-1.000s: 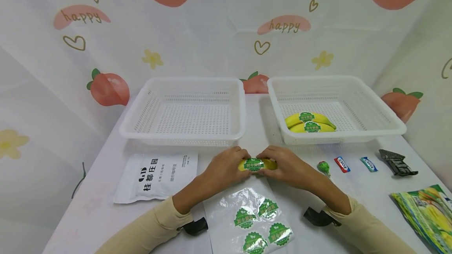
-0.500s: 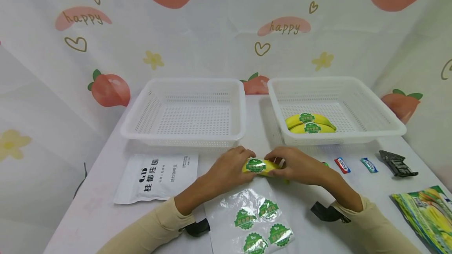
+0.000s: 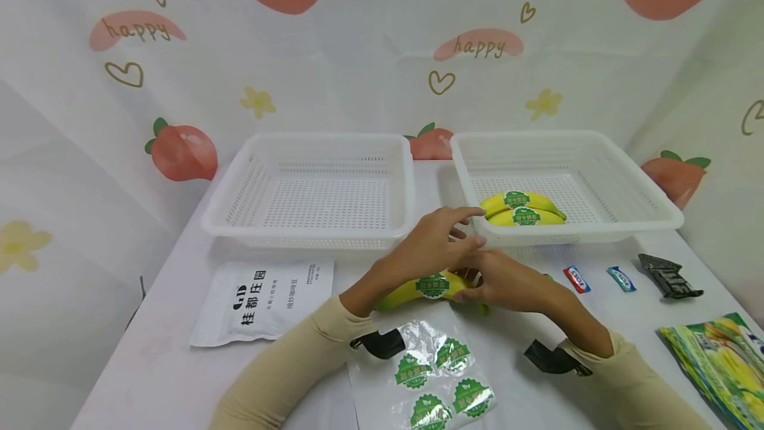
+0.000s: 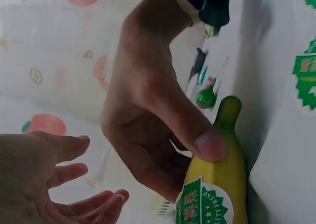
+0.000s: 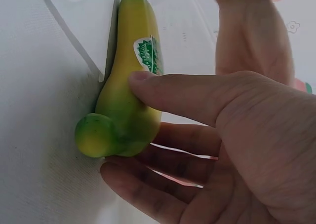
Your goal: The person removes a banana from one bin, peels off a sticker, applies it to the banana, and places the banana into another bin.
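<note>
A yellow banana (image 3: 396, 294) with a green-and-white sticker (image 3: 432, 285) lies crosswise above the sticker sheet (image 3: 388, 403). My right hand (image 3: 504, 277) holds the banana near its stem end; in the right wrist view the thumb (image 5: 163, 92) presses on its side and the other fingers curl behind. Above the banana, my left hand (image 3: 432, 237) reaches to the right, fingers loosely spread with nothing in them. In the head view its fingertips overlap the near left corner of the right basket (image 3: 597, 231), beside two stickered bananas (image 3: 525, 208).
Another white basket (image 3: 307, 231) stands at back left, with a white coffee-bean pouch (image 3: 262, 304) before it. To the right are small wrapped candies (image 3: 576, 279), a black packet (image 3: 671, 277) and colourful flat bags (image 3: 716, 357). A lollipop (image 4: 206, 94) is partly hidden.
The left hand has let go of the banana and moved up and right toward the right basket. The right hand shifted slightly right earlier and keeps its hold on the banana.
</note>
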The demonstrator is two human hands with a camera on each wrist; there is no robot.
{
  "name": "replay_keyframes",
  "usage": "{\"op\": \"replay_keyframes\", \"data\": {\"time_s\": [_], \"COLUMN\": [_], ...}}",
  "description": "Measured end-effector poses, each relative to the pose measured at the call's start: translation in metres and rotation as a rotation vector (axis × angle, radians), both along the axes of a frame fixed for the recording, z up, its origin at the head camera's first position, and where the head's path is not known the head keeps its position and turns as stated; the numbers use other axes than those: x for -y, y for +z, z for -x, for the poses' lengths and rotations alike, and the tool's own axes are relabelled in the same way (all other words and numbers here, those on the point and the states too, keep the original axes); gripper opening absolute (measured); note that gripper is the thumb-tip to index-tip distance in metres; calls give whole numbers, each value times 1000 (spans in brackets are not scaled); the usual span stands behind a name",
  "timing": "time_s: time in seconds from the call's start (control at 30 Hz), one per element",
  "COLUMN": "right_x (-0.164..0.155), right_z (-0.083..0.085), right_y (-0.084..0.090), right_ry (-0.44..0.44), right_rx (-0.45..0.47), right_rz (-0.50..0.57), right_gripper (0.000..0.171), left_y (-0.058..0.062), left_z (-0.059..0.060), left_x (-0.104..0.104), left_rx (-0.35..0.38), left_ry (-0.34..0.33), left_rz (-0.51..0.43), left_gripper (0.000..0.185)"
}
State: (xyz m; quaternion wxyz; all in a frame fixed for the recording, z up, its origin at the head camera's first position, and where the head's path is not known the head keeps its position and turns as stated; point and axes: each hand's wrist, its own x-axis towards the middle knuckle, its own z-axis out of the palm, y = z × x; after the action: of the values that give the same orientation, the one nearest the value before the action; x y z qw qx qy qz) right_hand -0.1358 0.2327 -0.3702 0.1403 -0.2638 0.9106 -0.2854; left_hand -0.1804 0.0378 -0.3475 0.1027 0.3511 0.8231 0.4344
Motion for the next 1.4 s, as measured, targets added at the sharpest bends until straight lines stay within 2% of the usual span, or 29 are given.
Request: {"op": "replay_keyframes", "data": {"time_s": [0.17,0.3,0.43,0.57,0.7,0.8,0.9,0.97,1.07,1.13,1.3,1.4], "right_x": [-1,-3,-7,-18,-35,-53,-75,-89,-109,-119,-133,-139], "right_z": [1,1,-2,-7,-17,-25,-28,-26,-16,-5,33,58], "right_y": [0,4,15,34,59,78,95,104,115,123,140,141], "right_ry": [1,4,10,-1,-41,-83,-128,-157,-185,-209,-291,-295], "right_rx": [-2,2,0,35,93,100,32,-62,-194,-224,-149,-114], "right_rz": [-31,-44,-63,-75,-84,-92,-119,-135,-156,-160,-249,-260], "right_gripper": [40,40,36,34,37,40,45,46,45,46,56,58], "left_y": [-6,-8,-7,-9,-11,-11,-11,-12,-13,-13,-13,-13], "left_z": [13,15,14,15,16,16,16,16,15,15,15,15], "left_x": [-14,-18,-19,-20,-21,-21,-21,-22,-22,-22,-22,-22], "left_rx": [47,57,43,35,28,34,32,26,18,24,38,40], "left_ry": [31,55,59,60,57,56,59,64,75,78,69,64], "left_rz": [28,8,-6,-21,-46,-58,-51,-42,-38,-50,-75,-73], "left_gripper": [49,47,46,46,44,45,45,45,43,45,49,45]}}
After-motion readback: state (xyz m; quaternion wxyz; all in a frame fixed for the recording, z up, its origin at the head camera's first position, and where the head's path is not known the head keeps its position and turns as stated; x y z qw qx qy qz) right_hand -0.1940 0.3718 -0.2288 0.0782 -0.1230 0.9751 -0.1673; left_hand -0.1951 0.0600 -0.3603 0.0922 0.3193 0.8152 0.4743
